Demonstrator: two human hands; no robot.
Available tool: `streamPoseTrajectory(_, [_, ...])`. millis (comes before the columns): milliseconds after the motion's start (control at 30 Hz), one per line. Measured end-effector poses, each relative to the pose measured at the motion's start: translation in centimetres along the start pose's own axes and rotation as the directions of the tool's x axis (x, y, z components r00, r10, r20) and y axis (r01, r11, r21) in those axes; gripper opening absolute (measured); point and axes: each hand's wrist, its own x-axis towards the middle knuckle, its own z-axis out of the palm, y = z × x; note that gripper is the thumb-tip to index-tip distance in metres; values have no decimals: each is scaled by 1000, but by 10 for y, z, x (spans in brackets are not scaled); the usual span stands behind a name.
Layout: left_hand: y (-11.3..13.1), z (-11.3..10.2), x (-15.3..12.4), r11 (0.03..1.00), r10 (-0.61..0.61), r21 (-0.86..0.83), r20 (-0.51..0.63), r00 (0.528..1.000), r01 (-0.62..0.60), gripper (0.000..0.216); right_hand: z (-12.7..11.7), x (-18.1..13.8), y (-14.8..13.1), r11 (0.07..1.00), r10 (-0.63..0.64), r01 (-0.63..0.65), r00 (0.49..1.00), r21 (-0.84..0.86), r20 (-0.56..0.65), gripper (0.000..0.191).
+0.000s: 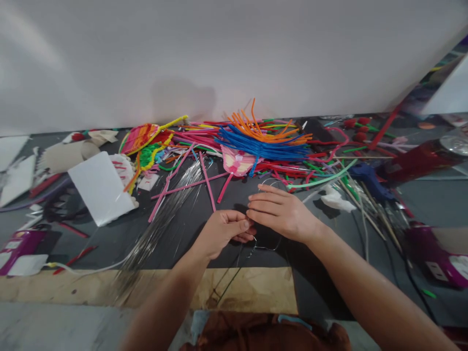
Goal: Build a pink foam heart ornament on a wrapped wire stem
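Note:
A thin metal wire (268, 249), bent into a loose loop, hangs around and below my hands over the dark tabletop. My left hand (228, 231) is closed, pinching the wire between thumb and fingertips. My right hand (283, 212) meets those fingertips from the right, its index finger down at the wire and its other fingers stretched out; its thumb is hidden underneath. Left of my hands lies a bundle of straight thin wires (161, 222). Just beyond them are pink pipe cleaners (206, 180) and a light pink pipe-cleaner piece (239, 161).
Bundles of blue pipe cleaners (263, 145) and orange pipe cleaners (256, 127) lie against the pale wall. A white card (100, 187) rests at left. Purple objects (438, 253) and a dark red can-like object (420, 161) stand at right. A brown strip (263, 287) runs along the front edge.

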Motion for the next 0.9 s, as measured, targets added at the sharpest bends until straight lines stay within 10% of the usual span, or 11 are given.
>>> streamPoseTrajectory(767, [-9,12,-2,970,104,-222,7,995,-100,28,-1,-4,1,997,75,-78,987,-17,-142,22])
streamPoseTrajectory(900, [-5,12,-5,942,206,-258,-57,977,-214,29,-14,3,-9,967,238,-254,940,-35,-243,25])
